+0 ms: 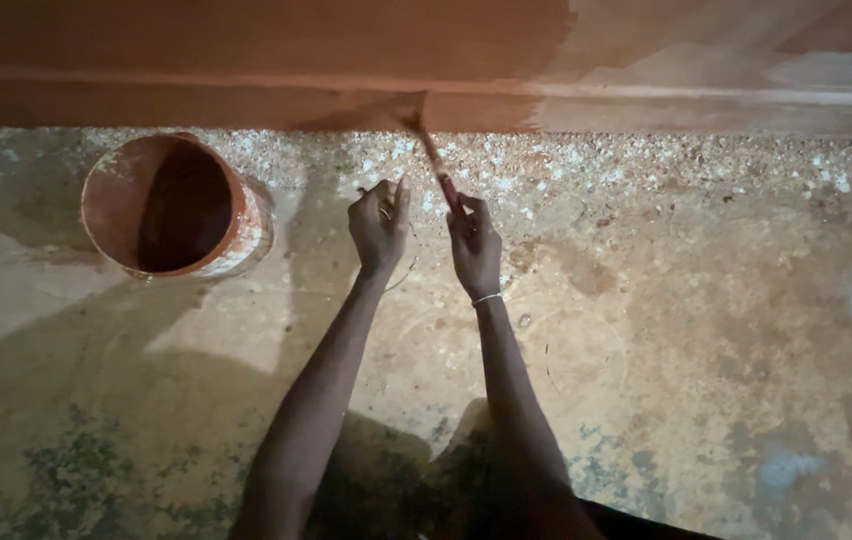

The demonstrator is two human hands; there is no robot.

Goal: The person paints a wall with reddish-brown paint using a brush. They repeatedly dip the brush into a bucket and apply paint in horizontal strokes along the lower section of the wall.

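My right hand [474, 245] grips the handle of a paintbrush [433, 155], whose bristles press against the base of a wall [246, 60] coated in reddish-brown paint. The paint reaches about as far right as the brush; beyond it the wall [726, 70] is pale and bare. My left hand [379, 222] rests with its fingertips on the concrete floor just left of the brush, holding nothing, a ring on one finger. A thin bracelet circles my right wrist.
A round paint bucket [106, 215], smeared with reddish-brown paint, stands on the floor to the left near the wall. The concrete floor [706, 330] is rough, with white flecks and gravel along the wall's foot and dark stains near me.
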